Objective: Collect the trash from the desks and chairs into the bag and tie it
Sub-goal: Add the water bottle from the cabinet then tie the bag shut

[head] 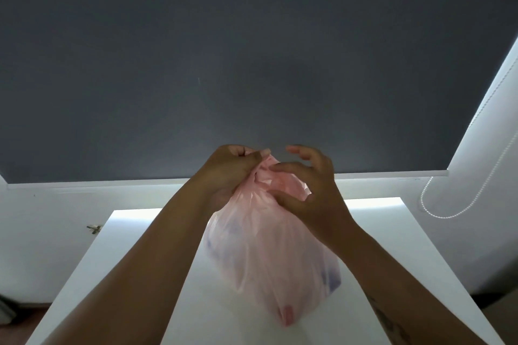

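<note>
A thin pink plastic bag (269, 255) stands on the white desk (145, 260), bulging with dim purple and red shapes inside. Its top is gathered into a twisted neck between my hands. My left hand (232, 168) is closed around that gathered neck, thumb and fingers pinching the plastic at the top. My right hand (308, 190) is against the bag's right side with fingers curled and spread; its thumb and forefinger touch a loose flap of plastic. Both forearms reach in from the bottom of the view.
A dark grey roller blind (252, 50) fills the wall behind the desk. Its white bead chain (459, 199) hangs in a loop at the right. A white wall lies below the blind, and a small metal fitting (94, 228) sits left of the desk.
</note>
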`<state>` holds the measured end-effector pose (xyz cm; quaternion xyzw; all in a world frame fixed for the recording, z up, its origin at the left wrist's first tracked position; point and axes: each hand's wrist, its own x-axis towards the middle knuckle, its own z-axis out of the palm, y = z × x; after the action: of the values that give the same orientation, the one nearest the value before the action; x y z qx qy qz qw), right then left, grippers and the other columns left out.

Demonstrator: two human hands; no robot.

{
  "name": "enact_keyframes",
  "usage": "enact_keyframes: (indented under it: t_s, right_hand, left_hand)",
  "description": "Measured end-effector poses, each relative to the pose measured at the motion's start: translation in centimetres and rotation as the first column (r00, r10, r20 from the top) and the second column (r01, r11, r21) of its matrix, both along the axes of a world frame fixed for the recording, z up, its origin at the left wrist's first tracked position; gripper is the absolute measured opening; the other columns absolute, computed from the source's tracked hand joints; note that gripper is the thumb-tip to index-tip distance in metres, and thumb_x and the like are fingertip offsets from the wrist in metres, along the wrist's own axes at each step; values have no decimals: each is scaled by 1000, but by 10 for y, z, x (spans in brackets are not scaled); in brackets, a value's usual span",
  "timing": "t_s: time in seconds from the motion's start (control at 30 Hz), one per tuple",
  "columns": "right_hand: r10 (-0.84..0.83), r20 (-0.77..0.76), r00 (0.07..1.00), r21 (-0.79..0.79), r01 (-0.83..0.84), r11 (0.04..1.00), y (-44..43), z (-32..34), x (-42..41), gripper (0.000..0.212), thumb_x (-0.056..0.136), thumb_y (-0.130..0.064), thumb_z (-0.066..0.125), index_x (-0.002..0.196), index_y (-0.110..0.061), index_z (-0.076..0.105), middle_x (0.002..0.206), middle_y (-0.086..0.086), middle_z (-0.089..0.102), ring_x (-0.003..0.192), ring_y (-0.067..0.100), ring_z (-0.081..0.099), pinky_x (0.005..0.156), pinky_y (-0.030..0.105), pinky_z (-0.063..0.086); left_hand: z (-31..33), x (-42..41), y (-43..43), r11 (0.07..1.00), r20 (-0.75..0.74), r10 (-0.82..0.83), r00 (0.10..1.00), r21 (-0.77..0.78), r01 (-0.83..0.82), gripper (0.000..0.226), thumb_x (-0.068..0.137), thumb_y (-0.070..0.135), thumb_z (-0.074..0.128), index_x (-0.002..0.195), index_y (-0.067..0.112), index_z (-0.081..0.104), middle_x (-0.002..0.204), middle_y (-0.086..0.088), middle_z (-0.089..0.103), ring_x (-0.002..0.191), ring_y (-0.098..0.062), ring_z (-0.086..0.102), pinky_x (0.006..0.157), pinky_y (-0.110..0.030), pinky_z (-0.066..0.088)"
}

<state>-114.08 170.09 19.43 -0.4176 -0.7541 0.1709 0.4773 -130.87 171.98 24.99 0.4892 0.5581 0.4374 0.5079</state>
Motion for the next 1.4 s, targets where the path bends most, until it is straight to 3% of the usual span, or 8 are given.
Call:
enact_keyframes:
  t_s: [0.2,0.27,0.37,0.47,0.67,1.0,1.3,1.4]
  right_hand:
    - [-234,-81,969,286,248,926,7,-8,-17,11,88,-29,68,95,-24,74,116,-3,60,112,9,46,96,9,36]
    - [-222,-304,926,3,234,972,4,-3,-18,5,89,-25,68,92,-23,71,106,-8,65,104,6,54,92,22,48]
    - [-164,-736,657,-460,-308,833,-4,9,-17,11,87,-23,69,98,-20,69,101,-3,72,93,19,70,76,35,58]
    - [-167,-722,672,-478,-310,822,-7,11,-16,10,88,-21,67,98,-18,68,97,-3,74,86,18,71,68,28,57]
    - [-144,-739,659,-459,-335,823,-4,12,-12,5,91,-16,63,94,-13,65,105,-5,74,91,13,72,69,22,56]
    - [-337,-852,401,-468,-294,833,16,3,29,9,97,-11,55,92,-15,61,98,5,72,100,21,69,93,31,53]
    - [-338,-730,594,-525,-172,833,15,4,19,12,99,-23,53,109,-23,60,113,-1,69,110,19,65,105,40,46]
    - [-235,-494,837,-513,-63,856,7,4,-6,65,83,-72,47,141,-53,25,139,-12,39,137,4,28,115,29,21]
  left_hand:
    - [-3,1,-4,998,186,-9,983,-65,22,23,90,24,69,91,1,72,82,-15,69,71,-24,64,71,-30,55]
    - [-5,-5,-10,999,215,-20,976,-32,28,26,93,27,64,94,3,74,83,-12,73,68,-19,67,69,-29,56]
    - [-11,-10,-24,997,156,-41,987,64,31,24,96,25,60,102,8,76,96,-11,76,86,-22,73,77,-33,58]
    - [-18,-4,-27,977,-23,156,987,153,-151,12,90,23,68,87,16,78,86,-4,77,83,-22,74,73,-33,59]
    - [-22,-4,-28,956,48,234,971,170,-239,12,88,26,72,85,17,80,86,-3,77,75,-16,70,74,-33,58]
    - [-48,-54,-17,835,143,501,853,180,-520,13,88,21,72,83,9,75,69,1,75,66,-8,72,79,-25,54]
    - [-59,-59,-17,771,76,574,815,284,-569,20,96,35,61,103,22,73,101,8,75,97,-11,70,91,-27,51]
    - [-74,-51,-18,793,20,525,851,354,-497,61,95,67,29,152,50,14,156,26,18,142,-4,29,116,-32,25]
